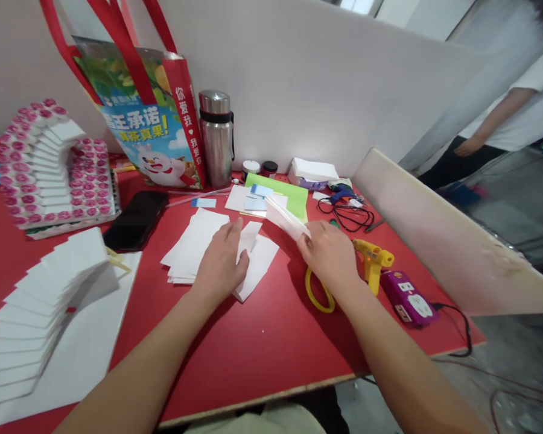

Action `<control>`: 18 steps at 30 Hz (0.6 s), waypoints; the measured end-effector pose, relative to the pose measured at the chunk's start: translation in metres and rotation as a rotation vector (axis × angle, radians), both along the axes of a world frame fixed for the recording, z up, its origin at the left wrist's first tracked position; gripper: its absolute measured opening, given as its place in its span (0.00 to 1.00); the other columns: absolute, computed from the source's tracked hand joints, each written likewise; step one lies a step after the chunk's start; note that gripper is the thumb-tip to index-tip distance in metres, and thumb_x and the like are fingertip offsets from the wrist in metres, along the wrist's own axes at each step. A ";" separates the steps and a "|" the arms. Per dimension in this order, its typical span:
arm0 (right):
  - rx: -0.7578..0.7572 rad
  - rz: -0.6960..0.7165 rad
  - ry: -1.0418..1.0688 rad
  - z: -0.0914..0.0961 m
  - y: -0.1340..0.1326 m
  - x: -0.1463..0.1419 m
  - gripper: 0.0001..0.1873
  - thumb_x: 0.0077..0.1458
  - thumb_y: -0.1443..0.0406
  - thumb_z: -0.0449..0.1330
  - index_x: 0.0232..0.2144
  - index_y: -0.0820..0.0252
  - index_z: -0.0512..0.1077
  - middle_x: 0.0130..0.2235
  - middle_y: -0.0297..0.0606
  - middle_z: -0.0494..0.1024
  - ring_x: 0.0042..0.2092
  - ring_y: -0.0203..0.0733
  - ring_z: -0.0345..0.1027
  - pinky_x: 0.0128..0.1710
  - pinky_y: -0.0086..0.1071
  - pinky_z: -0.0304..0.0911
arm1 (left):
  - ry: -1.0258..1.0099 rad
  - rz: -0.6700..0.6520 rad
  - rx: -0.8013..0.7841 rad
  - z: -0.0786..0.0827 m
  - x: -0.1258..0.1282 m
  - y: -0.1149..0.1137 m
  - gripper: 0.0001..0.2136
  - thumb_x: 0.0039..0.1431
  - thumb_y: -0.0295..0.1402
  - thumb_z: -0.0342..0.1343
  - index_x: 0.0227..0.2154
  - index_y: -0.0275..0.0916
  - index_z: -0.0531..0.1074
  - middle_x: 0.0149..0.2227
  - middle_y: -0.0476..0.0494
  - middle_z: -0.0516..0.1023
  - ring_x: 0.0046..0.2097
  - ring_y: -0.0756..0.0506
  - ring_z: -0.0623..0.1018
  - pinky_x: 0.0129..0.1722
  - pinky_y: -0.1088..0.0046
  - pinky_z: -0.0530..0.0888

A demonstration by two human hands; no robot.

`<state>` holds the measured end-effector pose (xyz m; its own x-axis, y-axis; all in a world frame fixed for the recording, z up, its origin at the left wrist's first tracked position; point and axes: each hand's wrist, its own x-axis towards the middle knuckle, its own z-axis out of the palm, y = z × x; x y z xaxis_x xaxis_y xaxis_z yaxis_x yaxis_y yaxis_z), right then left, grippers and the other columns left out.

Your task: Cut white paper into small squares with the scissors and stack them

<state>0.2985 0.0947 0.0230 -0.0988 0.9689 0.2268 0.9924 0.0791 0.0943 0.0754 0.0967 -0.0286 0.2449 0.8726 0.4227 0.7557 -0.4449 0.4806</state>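
Nearest, left of the phone, a stepped white fan looks assembled; right of the phone, the left hand, grip loosely spread, covers apparently unused loose sheets, the right hand pinches folded white paper, and beyond-left a pink-dotted piece seems finished
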 end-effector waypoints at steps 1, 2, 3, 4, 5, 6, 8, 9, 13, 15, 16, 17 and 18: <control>-0.026 0.018 0.028 0.003 -0.005 -0.001 0.14 0.67 0.62 0.52 0.40 0.64 0.75 0.41 0.48 0.79 0.42 0.48 0.72 0.36 0.35 0.56 | -0.044 0.007 0.020 -0.001 0.001 0.000 0.30 0.63 0.27 0.51 0.68 0.32 0.56 0.64 0.25 0.66 0.66 0.31 0.68 0.62 0.48 0.69; -0.073 0.052 0.072 0.005 -0.010 -0.002 0.16 0.68 0.58 0.53 0.40 0.62 0.76 0.41 0.46 0.79 0.41 0.48 0.73 0.36 0.34 0.56 | -0.076 0.013 0.043 -0.001 0.002 -0.001 0.31 0.64 0.28 0.51 0.69 0.34 0.53 0.66 0.25 0.63 0.68 0.31 0.64 0.64 0.48 0.67; -0.122 0.086 0.125 0.006 -0.013 -0.003 0.18 0.68 0.55 0.54 0.39 0.61 0.76 0.41 0.45 0.79 0.41 0.46 0.73 0.36 0.34 0.57 | -0.096 0.014 0.064 0.000 0.002 -0.002 0.31 0.64 0.29 0.51 0.69 0.35 0.53 0.68 0.26 0.61 0.70 0.32 0.61 0.65 0.47 0.65; -0.158 0.106 0.177 0.006 -0.014 -0.004 0.19 0.67 0.53 0.55 0.39 0.61 0.77 0.41 0.44 0.79 0.40 0.45 0.73 0.37 0.34 0.58 | -0.108 0.010 0.078 0.000 0.003 -0.002 0.30 0.65 0.29 0.51 0.69 0.36 0.53 0.68 0.27 0.60 0.70 0.32 0.60 0.66 0.47 0.64; -0.172 0.110 0.220 0.005 -0.014 -0.003 0.19 0.67 0.52 0.56 0.39 0.61 0.77 0.42 0.43 0.79 0.40 0.45 0.73 0.38 0.33 0.58 | -0.115 0.006 0.087 0.001 0.003 -0.003 0.29 0.65 0.29 0.51 0.68 0.37 0.55 0.68 0.28 0.61 0.70 0.33 0.60 0.66 0.47 0.64; -0.170 0.100 0.248 0.003 -0.012 -0.002 0.17 0.66 0.54 0.57 0.40 0.62 0.76 0.44 0.44 0.79 0.41 0.44 0.73 0.39 0.33 0.58 | -0.119 0.006 0.093 0.002 0.003 -0.003 0.27 0.66 0.30 0.51 0.67 0.37 0.58 0.68 0.28 0.62 0.70 0.33 0.61 0.66 0.47 0.64; -0.192 0.079 0.269 -0.002 -0.004 0.002 0.12 0.64 0.58 0.61 0.40 0.63 0.75 0.45 0.45 0.77 0.42 0.45 0.72 0.39 0.33 0.58 | -0.121 0.016 0.106 0.004 0.002 -0.004 0.23 0.66 0.29 0.51 0.63 0.36 0.63 0.67 0.28 0.64 0.70 0.33 0.62 0.66 0.47 0.64; -0.232 0.084 0.283 -0.005 0.001 0.004 0.11 0.61 0.60 0.63 0.38 0.63 0.75 0.45 0.45 0.77 0.42 0.44 0.71 0.38 0.32 0.58 | -0.120 0.024 0.114 0.004 0.001 -0.003 0.22 0.66 0.29 0.51 0.62 0.36 0.65 0.66 0.28 0.64 0.70 0.33 0.62 0.66 0.47 0.64; -0.353 0.127 0.356 -0.020 0.013 0.006 0.04 0.56 0.66 0.63 0.32 0.61 0.72 0.37 0.41 0.77 0.36 0.41 0.69 0.33 0.30 0.56 | -0.146 0.026 0.161 0.004 -0.001 -0.001 0.19 0.65 0.28 0.52 0.59 0.36 0.68 0.65 0.29 0.67 0.68 0.34 0.64 0.66 0.48 0.65; -0.319 0.123 0.346 -0.025 0.014 0.005 0.03 0.57 0.69 0.60 0.30 0.61 0.71 0.35 0.41 0.77 0.35 0.40 0.68 0.32 0.31 0.55 | -0.171 0.015 0.184 0.003 -0.002 0.000 0.18 0.65 0.28 0.52 0.58 0.37 0.69 0.63 0.30 0.69 0.67 0.34 0.67 0.65 0.49 0.66; -0.301 0.124 0.338 -0.027 0.013 0.004 0.04 0.57 0.70 0.59 0.29 0.61 0.71 0.35 0.41 0.77 0.34 0.40 0.67 0.32 0.31 0.54 | -0.182 0.008 0.190 0.002 -0.002 0.000 0.18 0.65 0.28 0.52 0.57 0.37 0.70 0.63 0.30 0.69 0.66 0.35 0.67 0.65 0.49 0.67; -0.286 0.128 0.340 -0.027 0.012 0.004 0.05 0.57 0.70 0.59 0.28 0.61 0.71 0.34 0.41 0.77 0.34 0.40 0.67 0.32 0.32 0.54 | -0.194 0.001 0.191 0.002 -0.002 0.000 0.17 0.66 0.28 0.52 0.57 0.37 0.70 0.62 0.30 0.70 0.66 0.35 0.68 0.65 0.49 0.67; -0.270 0.139 0.355 -0.026 0.012 0.004 0.05 0.56 0.71 0.59 0.28 0.61 0.71 0.34 0.41 0.77 0.33 0.40 0.67 0.32 0.32 0.54 | -0.207 -0.005 0.184 0.002 -0.002 -0.001 0.17 0.66 0.28 0.52 0.56 0.38 0.71 0.62 0.31 0.70 0.66 0.35 0.69 0.64 0.50 0.67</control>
